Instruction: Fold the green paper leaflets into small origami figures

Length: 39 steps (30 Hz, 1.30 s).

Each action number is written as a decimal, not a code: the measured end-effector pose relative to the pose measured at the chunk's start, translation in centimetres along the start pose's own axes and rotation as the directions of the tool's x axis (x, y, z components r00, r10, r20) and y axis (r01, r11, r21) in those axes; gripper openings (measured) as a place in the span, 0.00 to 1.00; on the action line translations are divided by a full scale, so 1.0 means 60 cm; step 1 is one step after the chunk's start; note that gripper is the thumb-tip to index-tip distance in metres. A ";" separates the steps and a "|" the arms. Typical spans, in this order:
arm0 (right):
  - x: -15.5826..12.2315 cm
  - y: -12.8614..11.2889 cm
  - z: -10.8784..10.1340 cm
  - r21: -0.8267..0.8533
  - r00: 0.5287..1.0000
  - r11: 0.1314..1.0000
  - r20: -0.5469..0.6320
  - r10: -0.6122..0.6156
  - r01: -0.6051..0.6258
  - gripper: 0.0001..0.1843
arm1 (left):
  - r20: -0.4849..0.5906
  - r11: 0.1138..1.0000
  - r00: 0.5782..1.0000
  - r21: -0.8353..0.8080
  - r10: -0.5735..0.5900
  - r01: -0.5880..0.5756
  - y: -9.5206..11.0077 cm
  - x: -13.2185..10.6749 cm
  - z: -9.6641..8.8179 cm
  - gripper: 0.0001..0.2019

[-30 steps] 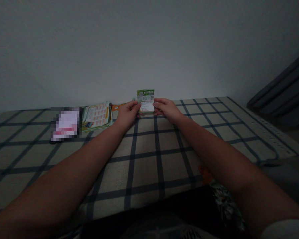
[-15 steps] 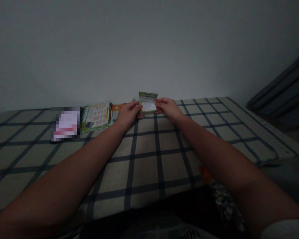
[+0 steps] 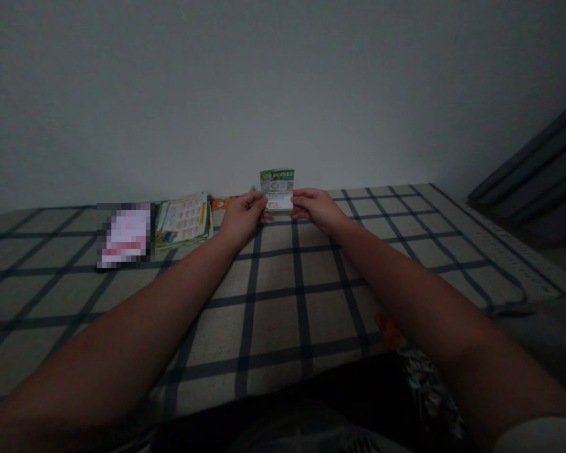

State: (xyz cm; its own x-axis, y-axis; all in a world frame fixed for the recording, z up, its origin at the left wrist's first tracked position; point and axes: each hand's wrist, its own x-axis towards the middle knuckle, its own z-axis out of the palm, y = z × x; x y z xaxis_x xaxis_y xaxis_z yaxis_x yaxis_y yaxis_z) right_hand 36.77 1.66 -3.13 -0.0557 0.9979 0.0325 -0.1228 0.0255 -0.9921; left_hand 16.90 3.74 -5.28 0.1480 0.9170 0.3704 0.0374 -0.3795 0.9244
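Both my arms reach forward over a checked cloth (image 3: 273, 296). My left hand (image 3: 242, 217) and my right hand (image 3: 317, 207) pinch a small green and white printed leaflet (image 3: 277, 187) between them, one on each side edge. The leaflet stands upright just above the cloth, close to the wall. Fingers of both hands are closed on it.
A stack of printed leaflets (image 3: 183, 220) lies left of my hands, with a blurred-out rectangle (image 3: 125, 234) beside it. An orange paper edge (image 3: 221, 202) shows behind the left hand. A plain wall rises at the back. Dark slanted boards (image 3: 538, 176) stand at the right.
The leaflet was tilted back and lower half a second ago; now it stands upright again. My hands have barely moved.
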 end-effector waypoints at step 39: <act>-0.007 -0.011 0.007 -0.010 0.996 1.000 -0.085 -0.021 0.020 0.09 | 0.087 0.999 0.996 -0.032 -0.007 0.010 0.015 -0.009 0.000 0.12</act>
State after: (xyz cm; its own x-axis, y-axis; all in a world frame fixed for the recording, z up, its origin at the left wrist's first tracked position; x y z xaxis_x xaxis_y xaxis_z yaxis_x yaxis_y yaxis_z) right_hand 36.48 1.19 -2.42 0.0311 0.9986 0.0428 -0.1145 0.0461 -0.9924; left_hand 16.88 2.91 -4.66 0.2333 0.9053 0.3549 0.0074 -0.3666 0.9304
